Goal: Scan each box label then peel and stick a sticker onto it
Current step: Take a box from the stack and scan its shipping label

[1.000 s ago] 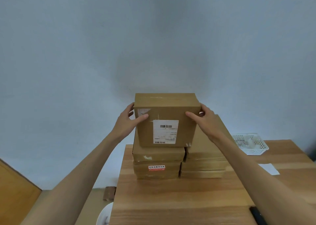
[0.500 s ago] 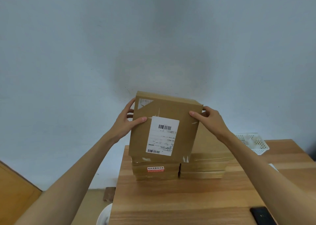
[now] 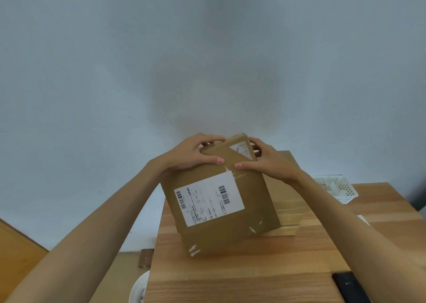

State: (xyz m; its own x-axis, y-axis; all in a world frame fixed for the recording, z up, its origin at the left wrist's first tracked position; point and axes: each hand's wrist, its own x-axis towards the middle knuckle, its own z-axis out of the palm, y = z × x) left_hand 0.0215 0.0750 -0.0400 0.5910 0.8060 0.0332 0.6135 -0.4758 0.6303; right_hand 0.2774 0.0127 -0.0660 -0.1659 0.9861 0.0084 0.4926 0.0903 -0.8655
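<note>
A brown cardboard box (image 3: 253, 201) is held tilted above the wooden table (image 3: 242, 275), its white shipping label (image 3: 208, 201) with barcodes facing me and turned sideways. My left hand (image 3: 192, 154) grips the box's top left corner, thumb on the front face and fingers curled over the edge. My right hand (image 3: 268, 162) grips the top right edge the same way. Behind the held box, a stack of more cardboard boxes (image 3: 288, 201) stands on the table, mostly hidden.
A white plastic basket (image 3: 334, 187) sits at the table's back right. A white paper slip (image 3: 363, 219) lies near my right forearm. A black device (image 3: 348, 286) lies at the front right. A white round object (image 3: 138, 291) is below the table's left edge.
The box has been lifted off the stack, brought toward me and lowered, and rotated so the label lies sideways. Both hands shifted to its top edge.
</note>
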